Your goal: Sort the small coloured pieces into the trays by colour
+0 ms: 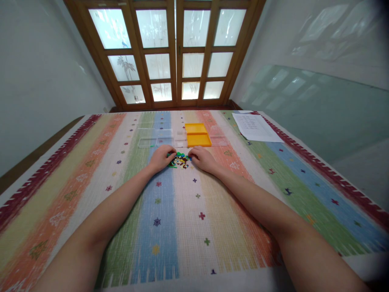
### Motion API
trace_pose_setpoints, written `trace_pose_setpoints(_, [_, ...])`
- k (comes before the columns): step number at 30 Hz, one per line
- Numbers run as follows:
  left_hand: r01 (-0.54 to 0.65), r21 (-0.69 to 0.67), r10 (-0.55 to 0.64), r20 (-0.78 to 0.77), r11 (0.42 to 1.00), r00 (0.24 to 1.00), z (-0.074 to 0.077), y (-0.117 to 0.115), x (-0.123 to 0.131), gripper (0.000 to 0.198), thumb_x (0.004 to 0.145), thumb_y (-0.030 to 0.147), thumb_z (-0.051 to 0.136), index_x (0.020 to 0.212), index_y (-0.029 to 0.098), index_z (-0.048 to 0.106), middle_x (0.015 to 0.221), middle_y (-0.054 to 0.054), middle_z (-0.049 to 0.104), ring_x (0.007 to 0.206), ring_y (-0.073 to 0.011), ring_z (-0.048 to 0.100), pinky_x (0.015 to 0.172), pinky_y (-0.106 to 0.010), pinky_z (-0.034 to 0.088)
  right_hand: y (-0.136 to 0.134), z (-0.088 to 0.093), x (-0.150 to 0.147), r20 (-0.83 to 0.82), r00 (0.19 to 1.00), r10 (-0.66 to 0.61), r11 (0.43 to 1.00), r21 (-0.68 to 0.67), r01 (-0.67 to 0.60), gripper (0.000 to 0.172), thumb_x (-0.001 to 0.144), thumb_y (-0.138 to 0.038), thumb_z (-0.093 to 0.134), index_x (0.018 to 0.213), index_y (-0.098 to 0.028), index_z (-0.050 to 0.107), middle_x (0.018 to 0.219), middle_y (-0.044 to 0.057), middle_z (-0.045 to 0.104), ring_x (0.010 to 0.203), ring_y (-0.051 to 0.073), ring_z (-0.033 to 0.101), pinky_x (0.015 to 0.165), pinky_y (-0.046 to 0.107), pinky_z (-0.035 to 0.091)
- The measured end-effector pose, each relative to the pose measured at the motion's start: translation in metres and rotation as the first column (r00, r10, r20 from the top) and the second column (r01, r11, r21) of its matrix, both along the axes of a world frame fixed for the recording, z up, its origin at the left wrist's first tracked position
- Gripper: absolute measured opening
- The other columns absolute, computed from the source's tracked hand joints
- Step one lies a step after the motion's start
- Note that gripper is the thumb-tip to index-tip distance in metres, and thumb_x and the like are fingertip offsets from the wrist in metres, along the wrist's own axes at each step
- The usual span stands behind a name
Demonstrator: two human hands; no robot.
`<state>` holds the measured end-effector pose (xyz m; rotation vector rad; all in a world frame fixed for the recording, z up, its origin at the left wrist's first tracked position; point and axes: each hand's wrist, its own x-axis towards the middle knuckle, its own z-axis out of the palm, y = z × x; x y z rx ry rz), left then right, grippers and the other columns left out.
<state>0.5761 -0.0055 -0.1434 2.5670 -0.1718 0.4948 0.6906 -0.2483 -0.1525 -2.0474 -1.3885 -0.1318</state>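
Note:
A small heap of tiny multicoloured plastic pieces (pixel 181 161), in green, blue, yellow, white, dark and other colours, lies on the striped tablecloth (pixel 188 227). They look like little building bricks, too small to tell singly. My left hand (pixel 162 158) rests at the heap's left edge with its fingers curled and thumb close to them. At the right edge sits my right hand (pixel 203 158), also with curled fingers, near a blue piece. What either hand's fingertips hold, if anything, is too small to make out.
Just beyond the heap lies an opened yellow case (pixel 199 140). Left of it is a clear plastic box (pixel 147 142) with a small green bit inside. More clear plastic (pixel 218 138) lies to the right. A printed paper sheet (pixel 257 127) lies at the far right.

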Motion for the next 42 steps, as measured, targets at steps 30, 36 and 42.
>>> trace_pose_setpoints(30, [-0.079, -0.115, 0.075, -0.037, 0.990, 0.997, -0.011, 0.006, 0.003, 0.028, 0.098, 0.023, 0.051, 0.106, 0.023, 0.077, 0.107, -0.004, 0.078, 0.103, -0.0228, 0.070, 0.102, -0.041, 0.054, 0.001, 0.000, -0.007, 0.034, 0.991, 0.127, 0.990, -0.069, -0.124, 0.018, 0.096, -0.018, 0.070, 0.111, -0.024, 0.077, 0.107, 0.008, 0.065, 0.101, 0.024, 0.059, 0.089, 0.035, 0.046])
trace_pose_setpoints(36, [-0.035, -0.104, 0.029, -0.058, 0.994, 0.998, -0.012, 0.007, 0.003, 0.027, 0.094, 0.019, 0.053, 0.105, 0.023, 0.077, 0.105, -0.004, 0.078, 0.101, -0.0226, 0.070, 0.102, -0.041, 0.054, 0.002, 0.003, -0.007, -0.039, 0.994, 0.098, 0.995, -0.027, -0.099, 0.011, 0.099, -0.018, 0.064, 0.104, -0.021, 0.074, 0.101, 0.007, 0.070, 0.095, 0.022, 0.062, 0.085, 0.033, 0.047])
trace_pose_setpoints(42, [-0.026, -0.112, 0.022, -0.036, 0.993, 0.999, -0.012, 0.011, 0.005, 0.030, 0.094, 0.017, 0.050, 0.107, 0.022, 0.077, 0.106, -0.005, 0.078, 0.101, -0.0222, 0.070, 0.101, -0.040, 0.053, -0.001, 0.008, 0.000, -0.085, 0.995, 0.057, 0.998, 0.007, -0.056, 0.019, 0.092, -0.010, 0.058, 0.099, -0.020, 0.073, 0.099, 0.006, 0.074, 0.092, 0.022, 0.065, 0.085, 0.033, 0.048])
